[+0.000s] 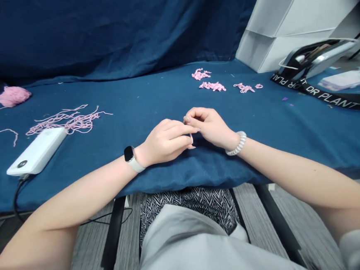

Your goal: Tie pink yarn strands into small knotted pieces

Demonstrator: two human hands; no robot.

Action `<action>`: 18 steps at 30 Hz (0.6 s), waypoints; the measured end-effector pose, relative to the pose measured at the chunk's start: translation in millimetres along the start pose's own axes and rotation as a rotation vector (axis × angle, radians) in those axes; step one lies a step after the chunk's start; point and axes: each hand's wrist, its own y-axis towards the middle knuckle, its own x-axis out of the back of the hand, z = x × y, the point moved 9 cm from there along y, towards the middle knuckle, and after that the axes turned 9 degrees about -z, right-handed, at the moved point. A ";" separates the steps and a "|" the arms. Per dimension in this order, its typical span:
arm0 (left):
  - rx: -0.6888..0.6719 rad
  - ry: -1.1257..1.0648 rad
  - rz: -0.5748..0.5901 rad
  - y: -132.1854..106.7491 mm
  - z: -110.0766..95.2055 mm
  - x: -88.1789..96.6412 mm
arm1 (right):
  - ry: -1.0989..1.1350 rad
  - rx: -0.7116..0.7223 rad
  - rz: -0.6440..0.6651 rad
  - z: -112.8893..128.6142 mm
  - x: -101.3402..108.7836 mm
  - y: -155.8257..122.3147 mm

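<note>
Both hands meet above the blue cloth near the table's front edge, fingertips touching. My left hand (169, 140) is closed, with a short loop of pink yarn (192, 138) showing at its fingertips. My right hand (212, 126) is closed in a pinch against the left fingers; the yarn between its fingertips is mostly hidden. Cut strands of pink yarn (83, 121) lie loose to the left, and a pink yarn ball (14, 96) sits farther back. Beyond the right hand are small piles of short, curled pink yarn pieces (212, 86).
A white power bank (39, 151) with a black cable lies at left, touching the loose strands. To the right, a black lettered strap (320, 95) runs beside a dark pouch-like object (301, 61). White boxes (283, 18) stand at the back right. A blue curtain (112, 32) hangs behind.
</note>
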 end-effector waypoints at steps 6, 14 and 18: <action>0.042 -0.193 -0.198 0.8 1.8 14.7 | 0.089 -0.066 -0.007 -3.6 2.1 1.4; 0.388 -0.501 -0.405 -0.5 23.6 19.3 | 0.184 -0.146 -0.027 -7.0 0.6 1.5; 0.723 -0.744 -0.407 -11.4 46.2 1.0 | 0.228 -0.216 -0.075 -16.5 3.2 2.2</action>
